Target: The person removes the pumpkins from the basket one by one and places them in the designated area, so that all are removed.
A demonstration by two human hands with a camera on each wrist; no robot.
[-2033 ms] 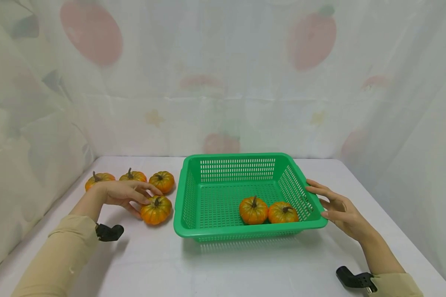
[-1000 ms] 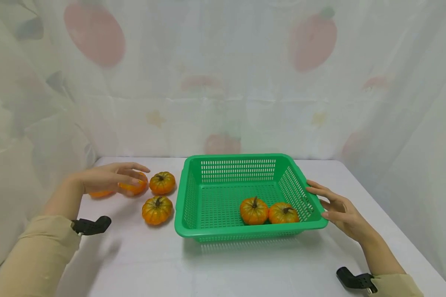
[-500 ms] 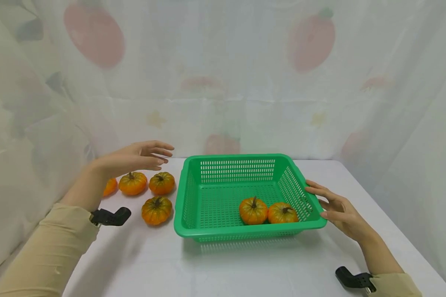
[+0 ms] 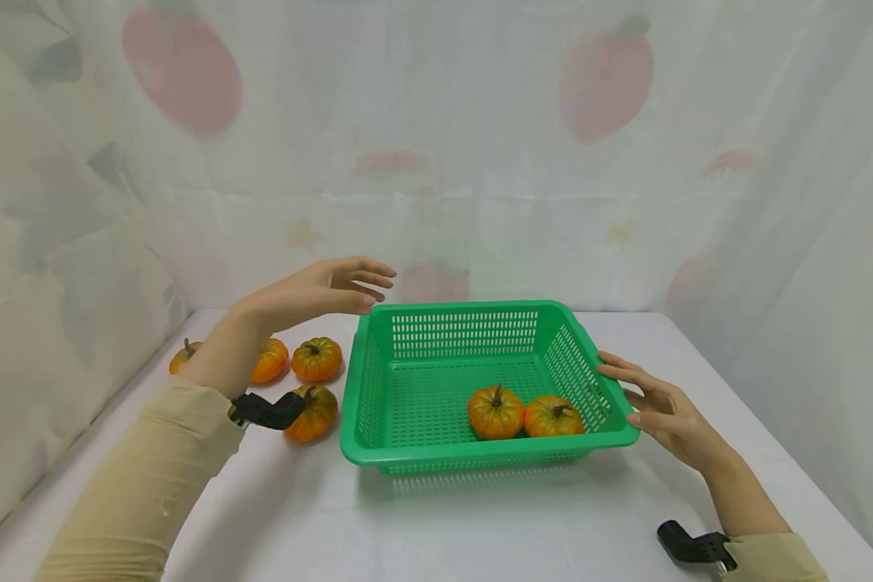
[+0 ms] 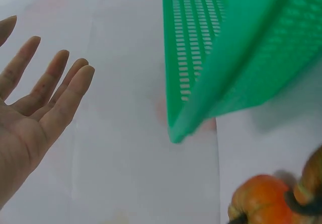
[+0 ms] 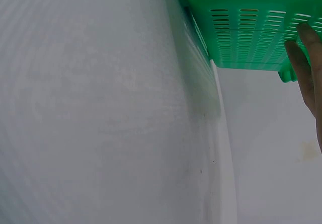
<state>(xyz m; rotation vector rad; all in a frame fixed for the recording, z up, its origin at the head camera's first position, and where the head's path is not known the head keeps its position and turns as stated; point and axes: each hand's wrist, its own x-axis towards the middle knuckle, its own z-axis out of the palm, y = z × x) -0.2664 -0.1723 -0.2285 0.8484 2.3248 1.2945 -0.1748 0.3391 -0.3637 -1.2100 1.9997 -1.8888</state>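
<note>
Above the back left corner of the green plastic basket (image 4: 364,440), my left hand (image 4: 320,289) is raised in the air. Its fingers are spread and loosely bent, and the left wrist view shows nothing in the palm (image 5: 20,133). My right hand (image 4: 665,416) rests at the basket's right side, thumb at the rim. In the right wrist view its fairly straight fingers (image 6: 304,73) lie along the slotted wall. Two small orange-green pumpkins sit inside the basket: one pumpkin (image 4: 496,412) by the front middle, another pumpkin (image 4: 553,416) beside it at the right.
Several more pumpkins lie left of the basket: a back pumpkin (image 4: 316,360), a front pumpkin (image 4: 316,416) partly behind the black wrist camera (image 4: 269,410), and others partly covered by the left forearm. A white cloth (image 4: 436,525) covers the table; printed curtains (image 4: 480,162) enclose it.
My left hand has left the front pumpkin, passed over the back ones, then risen and moved right toward the basket's back corner. The right hand, basket and pumpkins have stayed put.
</note>
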